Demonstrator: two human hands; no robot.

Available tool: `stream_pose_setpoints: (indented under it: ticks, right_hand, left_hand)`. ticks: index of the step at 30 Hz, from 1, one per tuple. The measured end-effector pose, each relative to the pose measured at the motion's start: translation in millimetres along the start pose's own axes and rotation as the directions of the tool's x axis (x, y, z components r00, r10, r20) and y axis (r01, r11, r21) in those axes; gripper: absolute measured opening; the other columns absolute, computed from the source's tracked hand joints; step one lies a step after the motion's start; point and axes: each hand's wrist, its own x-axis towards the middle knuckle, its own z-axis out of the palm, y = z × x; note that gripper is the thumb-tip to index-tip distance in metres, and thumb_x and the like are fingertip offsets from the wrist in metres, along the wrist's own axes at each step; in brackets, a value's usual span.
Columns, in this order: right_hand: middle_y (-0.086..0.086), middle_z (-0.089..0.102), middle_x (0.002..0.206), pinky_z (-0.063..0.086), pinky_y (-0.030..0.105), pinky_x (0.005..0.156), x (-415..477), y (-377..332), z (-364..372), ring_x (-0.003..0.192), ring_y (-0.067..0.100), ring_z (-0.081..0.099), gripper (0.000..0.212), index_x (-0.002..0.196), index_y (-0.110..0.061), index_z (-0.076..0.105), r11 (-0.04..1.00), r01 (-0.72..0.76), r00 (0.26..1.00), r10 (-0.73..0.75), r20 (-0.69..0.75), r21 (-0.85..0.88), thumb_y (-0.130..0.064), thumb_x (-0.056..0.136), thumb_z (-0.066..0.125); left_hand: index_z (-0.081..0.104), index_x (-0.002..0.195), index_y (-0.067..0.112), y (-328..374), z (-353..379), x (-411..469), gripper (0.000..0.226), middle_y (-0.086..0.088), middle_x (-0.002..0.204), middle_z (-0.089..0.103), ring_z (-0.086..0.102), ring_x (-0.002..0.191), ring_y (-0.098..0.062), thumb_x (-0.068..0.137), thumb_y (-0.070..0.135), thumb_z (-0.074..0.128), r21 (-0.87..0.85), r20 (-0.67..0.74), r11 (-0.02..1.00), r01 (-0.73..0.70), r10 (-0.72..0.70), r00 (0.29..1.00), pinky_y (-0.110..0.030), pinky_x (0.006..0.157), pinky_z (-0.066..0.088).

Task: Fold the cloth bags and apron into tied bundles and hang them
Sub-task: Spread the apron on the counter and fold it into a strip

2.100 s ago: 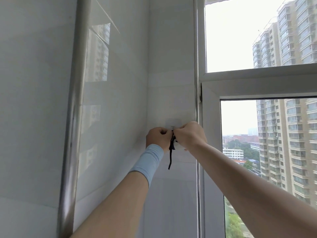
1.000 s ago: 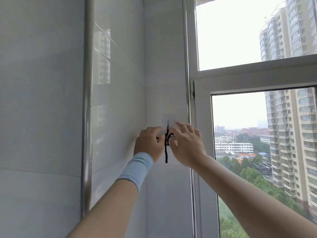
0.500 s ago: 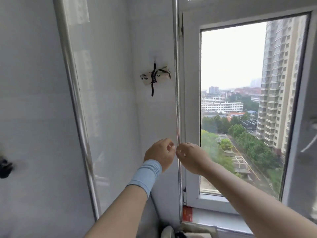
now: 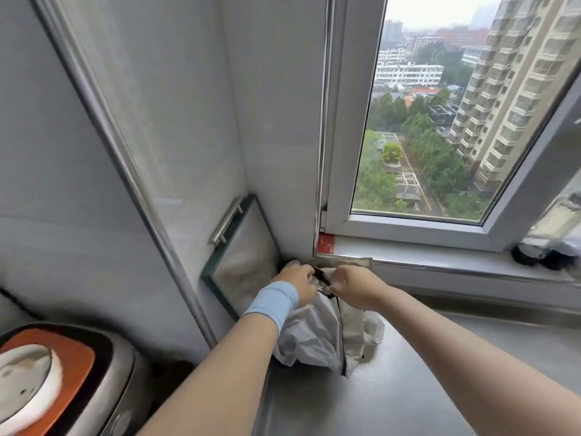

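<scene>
Holds the top of the white cloth bag with the left grip, fingers curled into the fabric, light blue wristband on that wrist. Pinches the black strap at the bag's top edge with the right grip, fingers curled. Holds both grips close together, strap running between them. Has the bag crumpled, not folded, on the grey table, black trim down its front, in the corner just below the window sill. Shows a glass board with a metal handle leaning on the tiled wall just left of the bag; touching it or not, cannot tell. Shows a red sticker at the bottom corner of the white window frame, just above the grips. Includes a slanted metal pipe on the wall farther left, an appliance with an orange top at lower left, and two dark blurred things on the sill at far right, well apart from the bag.
</scene>
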Motion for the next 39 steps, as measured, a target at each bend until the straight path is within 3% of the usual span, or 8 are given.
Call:
stream_pose_setpoints:
  ticks: [3, 5, 8, 16, 22, 26, 29, 39]
  right_hand:
    - [0.006, 0.052, 0.135, 0.048, 0.036, 0.092, -4.1, 17.5, 44.4, 0.121, 0.025, 0.054, 0.064, 0.137, -0.021, 0.049, 0.991, -0.132, 0.991, 0.132, 0.011, 0.037, -0.046, 0.08, 0.065]
    - [0.004, 0.052, 0.125, 0.048, 0.034, 0.08, -5.4, 27.0, 68.5, 0.113, 0.025, 0.057, 0.078, 0.131, -0.022, 0.045, 0.966, -0.258, 0.966, 0.258, -0.028, 0.022, -0.061, 0.067, 0.066]
    - [0.0, 0.061, 0.088, 0.042, 0.027, 0.062, -3.8, 36.7, 88.6, 0.085, 0.023, 0.062, 0.045, 0.095, -0.018, 0.059, 0.94, -0.342, 0.939, 0.342, 0.018, -0.017, -0.053, 0.068, 0.066]
    - [0.003, 0.067, 0.091, 0.046, 0.029, 0.074, 4.8, 57.9, 81.4, 0.091, 0.024, 0.062, 0.01, 0.086, -0.02, 0.061, 0.912, -0.234, 0.969, 0.19, 0.16, 0.336, -0.027, 0.081, 0.057]
    - [0.002, 0.054, 0.132, 0.046, 0.033, 0.098, -2.8, 51.8, 67.4, 0.124, 0.023, 0.053, 0.082, 0.147, -0.018, 0.039, 0.85, -0.061, 0.993, -0.003, 0.121, 0.523, -0.039, 0.073, 0.067]
    - [0.001, 0.068, 0.082, 0.045, 0.024, 0.06, -15.4, 53.0, 30.3, 0.072, 0.014, 0.059, 0.031, 0.105, -0.012, 0.074, 0.821, -0.045, 0.995, -0.012, 0.097, 0.569, -0.021, 0.076, 0.072]
    - [-0.003, 0.052, 0.06, 0.034, 0.022, 0.049, -31.2, 53.7, -8.4, 0.055, 0.012, 0.043, 0.017, 0.072, -0.01, 0.065, 0.734, -0.016, 1.0, 0.027, -0.006, 0.679, -0.019, 0.085, 0.07]
    - [0.003, 0.069, 0.091, 0.053, 0.023, 0.06, -136.7, 43.7, -87.8, 0.073, 0.016, 0.066, 0.031, 0.104, -0.025, 0.064, 0.589, 0.099, 0.972, 0.114, -0.203, 0.802, -0.011, 0.079, 0.076]
  left_hand:
    - [0.018, 0.151, 0.034, -17.3, 43.7, -2.2, 0.068, 0.0, 0.157, 0.022, 0.033, 0.137, -0.03, 0.09, 0.032, 0.049, 0.049, 0.098, 0.996, 0.08, -0.085, 0.992, -0.046, 0.108, 0.037]
    - [-0.006, 0.151, 0.039, -26.2, 68.7, -5.5, 0.085, 0.0, 0.161, 0.01, 0.031, 0.139, -0.033, 0.089, 0.034, 0.052, 0.052, 0.177, 0.986, 0.161, -0.167, 0.97, -0.049, 0.108, 0.037]
    - [-0.015, 0.149, 0.043, -31.0, 88.1, -10.7, 0.093, -0.004, 0.162, 0.004, 0.043, 0.131, -0.036, 0.089, 0.028, 0.055, -0.007, 0.217, 0.969, 0.246, -0.239, 0.947, -0.045, 0.1, 0.045]
    - [0.062, 0.111, 0.016, -5.3, 73.3, -29.2, 0.024, -0.004, 0.104, 0.063, 0.061, 0.091, -0.026, 0.089, 0.016, 0.054, 0.172, 0.17, 0.927, 0.333, -0.362, 0.917, -0.039, 0.086, 0.053]
    - [0.064, 0.109, 0.026, 31.5, 33.3, -49.1, 0.024, -0.002, 0.108, 0.066, 0.061, 0.096, -0.025, 0.097, 0.037, 0.046, 0.04, -0.063, 0.958, 0.284, -0.281, 0.957, -0.034, 0.08, 0.049]
    - [0.064, 0.104, 0.026, 55.0, -7.4, -67.4, 0.024, 0.001, 0.1, 0.065, 0.06, 0.092, -0.025, 0.095, 0.043, 0.05, 0.056, -0.209, 0.978, 0.201, -0.185, 0.96, -0.033, 0.077, 0.049]
    - [0.061, 0.081, 0.022, 73.0, -33.9, -79.8, 0.022, 0.001, 0.08, 0.062, 0.06, 0.079, -0.025, 0.089, 0.042, 0.057, -0.028, -0.242, 0.991, 0.13, -0.133, 0.961, -0.034, 0.071, 0.048]
    - [0.063, 0.087, 0.014, 114.4, -68.2, -172.2, 0.015, -0.003, 0.071, 0.057, 0.055, 0.072, -0.025, 0.092, 0.023, 0.052, 0.216, -0.104, 0.968, 0.13, -0.109, 0.989, -0.025, 0.061, 0.042]
